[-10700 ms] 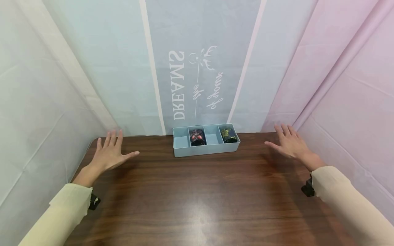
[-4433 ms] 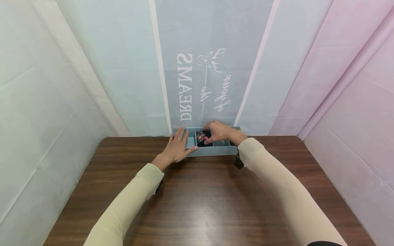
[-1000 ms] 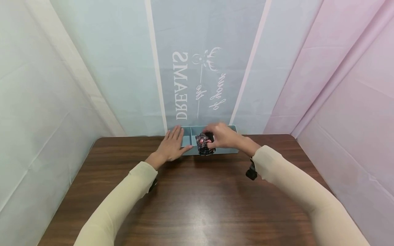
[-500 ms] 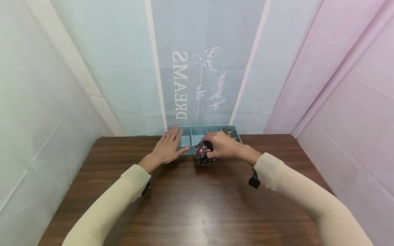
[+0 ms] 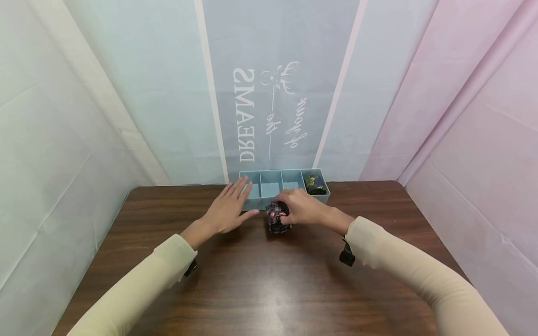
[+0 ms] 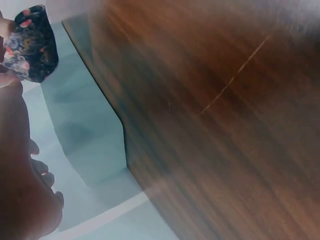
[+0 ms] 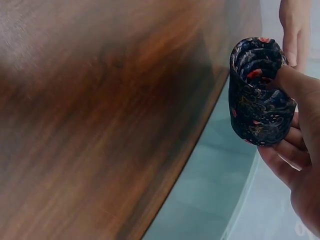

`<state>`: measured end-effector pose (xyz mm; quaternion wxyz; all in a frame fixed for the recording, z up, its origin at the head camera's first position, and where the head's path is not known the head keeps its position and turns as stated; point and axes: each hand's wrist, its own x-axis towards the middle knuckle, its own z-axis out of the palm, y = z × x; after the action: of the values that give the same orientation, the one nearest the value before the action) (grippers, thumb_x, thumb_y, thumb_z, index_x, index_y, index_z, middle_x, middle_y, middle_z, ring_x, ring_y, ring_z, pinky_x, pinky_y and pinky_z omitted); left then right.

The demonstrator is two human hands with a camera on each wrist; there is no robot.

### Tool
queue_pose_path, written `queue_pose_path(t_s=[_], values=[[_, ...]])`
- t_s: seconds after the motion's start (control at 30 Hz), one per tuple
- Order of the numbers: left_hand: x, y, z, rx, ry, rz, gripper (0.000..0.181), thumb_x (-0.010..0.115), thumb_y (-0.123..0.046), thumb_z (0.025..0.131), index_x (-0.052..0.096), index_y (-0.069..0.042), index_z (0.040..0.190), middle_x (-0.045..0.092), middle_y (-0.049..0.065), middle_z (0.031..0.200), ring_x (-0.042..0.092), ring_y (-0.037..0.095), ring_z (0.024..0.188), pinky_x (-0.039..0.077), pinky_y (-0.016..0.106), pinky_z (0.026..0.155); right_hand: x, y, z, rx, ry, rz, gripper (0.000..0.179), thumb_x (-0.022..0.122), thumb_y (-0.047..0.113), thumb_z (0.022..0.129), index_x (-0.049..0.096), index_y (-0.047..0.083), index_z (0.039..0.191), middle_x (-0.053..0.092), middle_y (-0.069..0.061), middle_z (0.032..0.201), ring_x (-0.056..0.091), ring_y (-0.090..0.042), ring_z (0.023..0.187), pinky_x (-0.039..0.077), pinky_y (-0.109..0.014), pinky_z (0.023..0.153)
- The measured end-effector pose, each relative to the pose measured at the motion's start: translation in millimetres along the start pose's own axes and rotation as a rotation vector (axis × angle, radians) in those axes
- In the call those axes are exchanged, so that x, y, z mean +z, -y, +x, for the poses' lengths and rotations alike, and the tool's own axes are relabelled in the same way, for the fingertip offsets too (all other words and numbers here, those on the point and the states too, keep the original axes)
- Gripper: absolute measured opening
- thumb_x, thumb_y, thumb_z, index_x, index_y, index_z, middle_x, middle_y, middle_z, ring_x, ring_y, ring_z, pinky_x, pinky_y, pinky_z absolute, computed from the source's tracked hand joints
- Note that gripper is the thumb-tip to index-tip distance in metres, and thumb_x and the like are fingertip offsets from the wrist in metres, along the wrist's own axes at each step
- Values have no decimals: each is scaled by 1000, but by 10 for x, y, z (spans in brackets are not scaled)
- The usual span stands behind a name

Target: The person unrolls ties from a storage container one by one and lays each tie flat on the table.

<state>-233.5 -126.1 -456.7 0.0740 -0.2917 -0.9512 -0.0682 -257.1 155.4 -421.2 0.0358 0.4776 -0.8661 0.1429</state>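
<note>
In the head view my right hand (image 5: 304, 207) pinches a rolled-up floral cloth (image 5: 276, 219), dark with red and pale flowers, just in front of the box. The right wrist view shows the coiled layers of the floral cloth (image 7: 262, 107), thumb at the open end and fingers underneath. My left hand (image 5: 224, 210) has its fingers spread, the fingertips overlapping the left end of the light blue divided box (image 5: 256, 204). A second rolled cloth (image 5: 314, 185), dark with yellow-green flowers, sits in the box's rightmost compartment; the other compartments show bare floors.
The box stands at the back of the brown wooden table (image 5: 269, 280), close to the printed curtain (image 5: 273, 93). Pale fabric walls (image 5: 475, 154) rise along both sides of the table.
Earlier the floral cloth lay in the box's second compartment from the left. My right hand has lifted it out and drawn it towards me. My left hand has slid back and left off the box.
</note>
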Motion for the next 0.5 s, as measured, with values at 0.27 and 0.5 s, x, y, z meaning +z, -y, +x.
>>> queue_pose_path(t_s=[0.27,0.5], values=[[24,-136,-111,62,-44,-28,87,53,-56,108,23,0,167,18,21,175,21,38,162,19,54,131,123,54,-53,-5,-13,19,41,84,16,84,74,-1,120,75,-10,108,71,-16,85,60,-30,70],[69,-220,-182,109,-108,-88,81,62,-49,106,37,3,162,34,24,168,33,40,156,27,55,128,245,93,-87,-13,-34,7,42,87,18,81,74,-1,116,73,-9,105,70,-16,87,60,-28,72]])
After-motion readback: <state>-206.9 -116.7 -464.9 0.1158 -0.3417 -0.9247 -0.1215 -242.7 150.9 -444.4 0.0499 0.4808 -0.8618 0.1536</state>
